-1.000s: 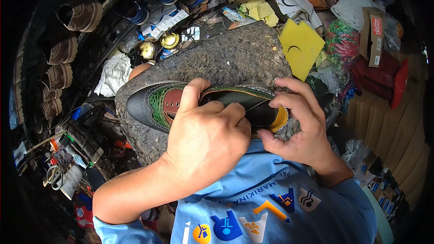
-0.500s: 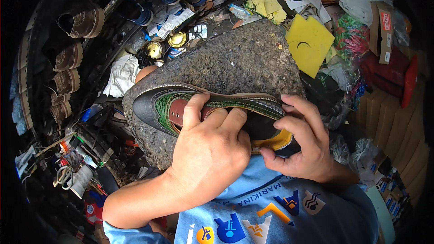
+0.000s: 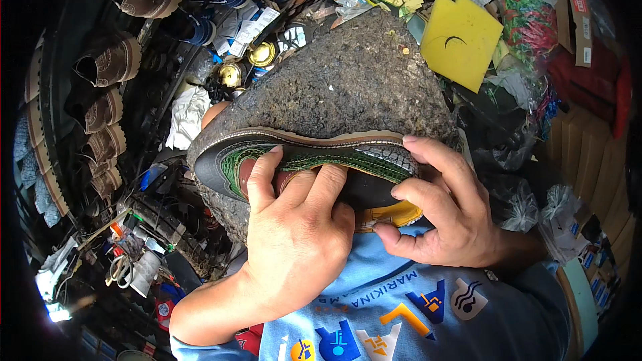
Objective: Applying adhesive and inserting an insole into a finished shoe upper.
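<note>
A black, green and reddish-brown leather shoe [image 3: 215,166] lies tilted on its side along the near part of a rough stone block [image 3: 334,87], toe to the left. Its pale sole edge runs along the far side, and a yellow lining shows at the heel opening. My left hand [image 3: 301,217] grips the shoe at mid-length: the index finger presses on the upper and other fingertips go down into the opening. My right hand [image 3: 448,210] holds the heel end, fingers on the patterned grey heel panel and thumb by the yellow lining. The left thumb is mostly hidden.
Several brown shoes [image 3: 110,60] stand on a rack at left. Two small gold-coloured tins [image 3: 262,54] and crumpled white paper [image 3: 189,117] lie beyond the stone. A yellow sheet [image 3: 461,40] lies at its far right. Scissors [image 3: 122,271] sit among clutter at lower left.
The shoe has tipped slightly, so more of its sole edge and grey heel panel show. My left hand has shifted a little left and down; both hands keep hold.
</note>
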`<state>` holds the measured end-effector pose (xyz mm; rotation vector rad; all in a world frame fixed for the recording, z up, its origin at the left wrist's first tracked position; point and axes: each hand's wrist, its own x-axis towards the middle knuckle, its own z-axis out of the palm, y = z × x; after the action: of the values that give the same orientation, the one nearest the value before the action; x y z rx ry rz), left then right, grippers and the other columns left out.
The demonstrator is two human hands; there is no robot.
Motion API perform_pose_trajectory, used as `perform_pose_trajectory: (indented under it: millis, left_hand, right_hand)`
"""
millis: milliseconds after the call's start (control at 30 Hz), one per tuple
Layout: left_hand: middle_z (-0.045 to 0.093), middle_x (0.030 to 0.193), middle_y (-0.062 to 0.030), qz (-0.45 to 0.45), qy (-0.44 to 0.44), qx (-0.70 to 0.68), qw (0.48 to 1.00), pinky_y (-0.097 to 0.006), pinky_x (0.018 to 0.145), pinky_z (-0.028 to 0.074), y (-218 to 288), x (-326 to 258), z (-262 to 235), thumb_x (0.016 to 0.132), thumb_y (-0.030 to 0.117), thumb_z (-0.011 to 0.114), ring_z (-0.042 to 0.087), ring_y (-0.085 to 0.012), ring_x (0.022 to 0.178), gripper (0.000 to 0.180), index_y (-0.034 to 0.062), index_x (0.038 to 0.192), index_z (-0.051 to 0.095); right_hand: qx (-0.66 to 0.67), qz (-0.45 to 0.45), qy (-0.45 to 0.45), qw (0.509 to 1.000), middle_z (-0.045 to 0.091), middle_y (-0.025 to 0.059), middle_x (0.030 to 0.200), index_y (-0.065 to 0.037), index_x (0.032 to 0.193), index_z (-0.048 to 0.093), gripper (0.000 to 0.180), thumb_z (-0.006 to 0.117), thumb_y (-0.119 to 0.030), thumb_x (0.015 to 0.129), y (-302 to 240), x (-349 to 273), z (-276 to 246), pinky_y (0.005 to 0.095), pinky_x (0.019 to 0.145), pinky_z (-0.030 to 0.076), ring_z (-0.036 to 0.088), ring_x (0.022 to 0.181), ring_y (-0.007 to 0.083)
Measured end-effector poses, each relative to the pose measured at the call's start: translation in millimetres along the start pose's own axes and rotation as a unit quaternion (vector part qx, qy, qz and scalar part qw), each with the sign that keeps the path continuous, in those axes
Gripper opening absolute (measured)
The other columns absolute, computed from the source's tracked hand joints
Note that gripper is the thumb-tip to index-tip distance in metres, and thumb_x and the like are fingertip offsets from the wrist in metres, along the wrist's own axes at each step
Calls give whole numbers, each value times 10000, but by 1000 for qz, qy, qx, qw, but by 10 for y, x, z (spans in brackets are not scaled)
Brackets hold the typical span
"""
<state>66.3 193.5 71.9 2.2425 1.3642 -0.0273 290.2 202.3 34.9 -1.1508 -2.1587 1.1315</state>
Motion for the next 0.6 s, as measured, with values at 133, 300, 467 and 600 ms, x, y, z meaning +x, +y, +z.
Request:
perform_pose_trajectory:
  millis: [133,300,467,600]
  left_hand:
    - [662,1097,-121,-3,5,4,1000,-635,1076,382,4,8,16,706,131,670,651,-244,916,114,22,694,699]
    - [661,1077,-113,0,-9,7,1000,-623,1074,385,-11,52,-1,721,138,661,647,-247,937,124,28,680,699]
    - [646,1029,-104,-12,-21,21,999,-623,1080,381,13,63,10,738,141,654,647,-250,942,130,34,680,699]
    - [661,1065,-111,-37,-38,56,997,-664,1125,341,40,42,-40,787,122,646,658,-276,951,151,25,847,745]
  right_hand:
    - [-1,-2,1,1000,518,272,1387,-60,1097,632,491,890,-197,702,9,12,-1,463,910,588,637,1146,418]
    - [-33,-20,-56,998,515,257,1402,-64,1081,667,455,877,-257,727,-9,115,-141,411,845,600,634,1118,378]
    - [-228,-110,-208,945,567,146,1420,-48,946,785,243,765,-217,772,-43,286,-113,366,787,543,579,1010,286]
    - [-268,-151,-226,924,607,139,1387,-12,833,781,179,711,-168,780,-76,367,-128,357,729,465,559,952,272]
